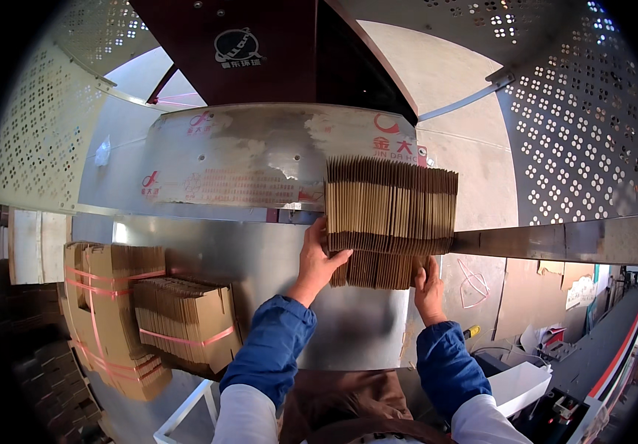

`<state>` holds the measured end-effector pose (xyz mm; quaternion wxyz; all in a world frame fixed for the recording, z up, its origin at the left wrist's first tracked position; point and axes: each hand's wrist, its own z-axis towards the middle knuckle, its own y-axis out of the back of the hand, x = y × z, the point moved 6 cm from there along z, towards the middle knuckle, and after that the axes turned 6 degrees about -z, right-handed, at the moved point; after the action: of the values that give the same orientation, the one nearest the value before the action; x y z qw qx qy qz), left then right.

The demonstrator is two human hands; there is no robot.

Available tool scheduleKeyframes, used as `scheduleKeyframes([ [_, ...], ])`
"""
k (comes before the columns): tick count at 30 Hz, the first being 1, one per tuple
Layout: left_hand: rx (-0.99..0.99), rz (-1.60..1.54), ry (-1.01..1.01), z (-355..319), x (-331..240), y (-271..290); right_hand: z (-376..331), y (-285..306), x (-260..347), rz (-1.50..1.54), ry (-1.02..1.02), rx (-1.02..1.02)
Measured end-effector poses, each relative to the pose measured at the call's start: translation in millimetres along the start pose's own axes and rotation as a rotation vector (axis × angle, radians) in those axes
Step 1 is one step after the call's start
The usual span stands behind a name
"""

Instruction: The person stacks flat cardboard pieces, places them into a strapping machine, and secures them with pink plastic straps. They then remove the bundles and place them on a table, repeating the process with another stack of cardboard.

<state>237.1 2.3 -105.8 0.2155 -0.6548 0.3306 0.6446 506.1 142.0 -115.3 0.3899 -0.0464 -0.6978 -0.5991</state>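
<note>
A thick stack of flat-folded brown cardboard boxes (393,203) stands on edge, partly over a steel table. A second layer of folded cardboard (378,268) shows just under its near side. My left hand (320,259) presses against the left end of the stack, with its thumb reaching along the near edge and its fingers partly hidden. At the right end of the lower layer, my right hand (428,290) grips with curled fingers. The cardboard sits between the two hands.
Bundles of cardboard (104,318) tied with pink strapping stand at the left, beside a smaller tied bundle (186,325). A dark red machine body (252,44) rises behind the metal plate (237,159). Perforated panels (585,126) flank it. A conveyor (608,348) runs at the right.
</note>
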Motion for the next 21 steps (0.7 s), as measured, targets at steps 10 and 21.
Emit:
scheduleKeyframes([
  [10, 0.012, 0.129, -0.051, 1.0, -9.5, 1.3, 4.8, 5.2, 6.3, 0.118, -0.069, 0.113],
  [21, 0.071, 0.156, -0.054, 3.7, -8.4, -1.9, 2.6, -1.2, -5.3, 0.092, 0.026, 0.101],
])
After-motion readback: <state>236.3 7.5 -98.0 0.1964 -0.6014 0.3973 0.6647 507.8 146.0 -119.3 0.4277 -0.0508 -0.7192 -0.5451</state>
